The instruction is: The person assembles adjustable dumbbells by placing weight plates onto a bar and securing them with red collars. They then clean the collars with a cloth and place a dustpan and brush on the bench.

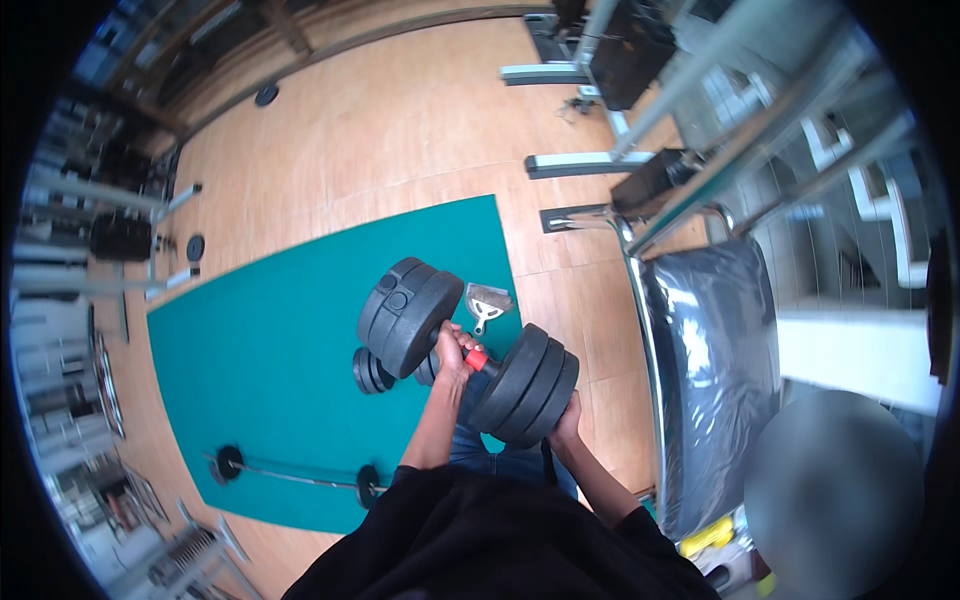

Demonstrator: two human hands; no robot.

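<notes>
A large dumbbell [525,385] with thick black plates at both ends and a red section on its handle is held up in front of my body, tilted. My left hand [453,352] is closed around the handle, beside the left stack of plates. Against the outer side of the right stack rests my right hand [567,420]; its fingers are partly hidden behind the plates. Below, on the green mat [280,370], lies a second black dumbbell [370,371], partly covered by the raised one. A grey and white dustpan [486,306] lies on the mat near its right edge.
A barbell [297,478] with small black plates lies at the mat's near left. To my right stands a padded bench [710,360] in clear plastic. Gym machine frames [570,165] rise at the far right, others at the left. Small black discs [266,95] rest on the wooden floor.
</notes>
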